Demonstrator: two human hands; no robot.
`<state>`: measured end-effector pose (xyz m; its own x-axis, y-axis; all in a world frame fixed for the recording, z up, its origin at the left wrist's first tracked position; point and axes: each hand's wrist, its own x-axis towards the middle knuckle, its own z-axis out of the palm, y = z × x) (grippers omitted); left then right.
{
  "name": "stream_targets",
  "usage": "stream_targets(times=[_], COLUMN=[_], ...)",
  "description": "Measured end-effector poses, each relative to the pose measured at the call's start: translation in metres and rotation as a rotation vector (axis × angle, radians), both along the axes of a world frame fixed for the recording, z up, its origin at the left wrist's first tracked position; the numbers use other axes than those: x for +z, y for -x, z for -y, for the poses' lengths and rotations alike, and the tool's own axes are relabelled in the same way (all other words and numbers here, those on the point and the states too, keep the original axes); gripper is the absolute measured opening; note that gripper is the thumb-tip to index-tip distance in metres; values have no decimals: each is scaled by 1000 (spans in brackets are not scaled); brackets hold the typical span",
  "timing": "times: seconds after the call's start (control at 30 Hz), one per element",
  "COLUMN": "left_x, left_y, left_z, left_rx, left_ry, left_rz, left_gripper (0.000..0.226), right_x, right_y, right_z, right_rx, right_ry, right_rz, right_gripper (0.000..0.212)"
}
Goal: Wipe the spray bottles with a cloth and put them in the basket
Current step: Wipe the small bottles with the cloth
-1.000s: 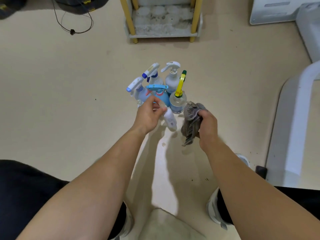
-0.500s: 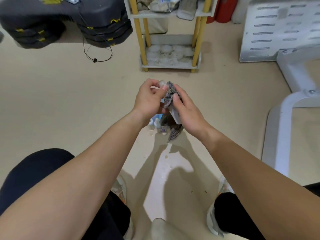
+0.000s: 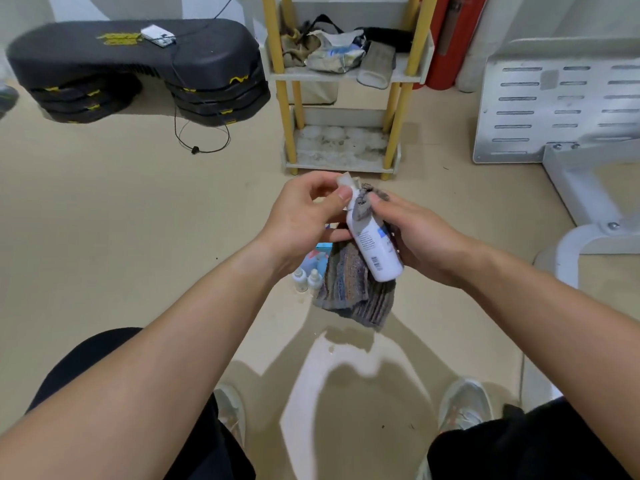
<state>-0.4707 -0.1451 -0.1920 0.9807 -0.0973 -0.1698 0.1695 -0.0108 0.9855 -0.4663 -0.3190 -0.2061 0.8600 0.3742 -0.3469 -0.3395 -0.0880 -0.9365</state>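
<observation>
At top centre stands a yellow shelf (image 3: 341,165). Mid-frame, the right hand (image 3: 420,239) grips a striped cloth (image 3: 351,294) against a white spray bottle (image 3: 377,252), whose top the left hand (image 3: 303,225) pinches. More bottles (image 3: 300,278) stand on the floor just below.

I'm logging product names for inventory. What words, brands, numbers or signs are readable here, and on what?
Nothing is legible enough to quote.
White plastic spray bottle, held by left hand and right hand with grey striped cloth: small print and barcode, too small.
Black plastic step platform: yellow logo, blurred.
Crumpled packet on yellow-legged shelf: blue print, blurred.
</observation>
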Motion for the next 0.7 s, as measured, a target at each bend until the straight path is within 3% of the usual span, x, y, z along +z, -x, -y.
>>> stream_targets(times=[0.1,0.2,0.3,0.37,0.5,0.6,0.7], left_x=[2,1,-2,-2,-5,-11,-15], left_y=[-4,-10,-14,-14,-10,-9,-6], left_z=[-4,-5,-2,0,5,9,14], left_rx=[49,124,197,236,283,351,364], left_ry=[-73,-174,-299,-357,-383,-376,-471], left_rz=[71,146,245,295,266,241,328], left_gripper=[6,7,16,11,9,24,33], right_x=[6,12,15,15,7,4,5], right_y=[-2,-5,2,5,-5,-14,-18], right_z=[-9,-20,-32,-37,-34,-29,-26], right_rx=[-136,-290,-250,-244,-273,-264,-293], right_ry=[-29,-54,-71,-32,2,-122,-203], right_rz=[204,426,542,571,510,347,239], right_gripper=[21,32,42,44,35,29,24])
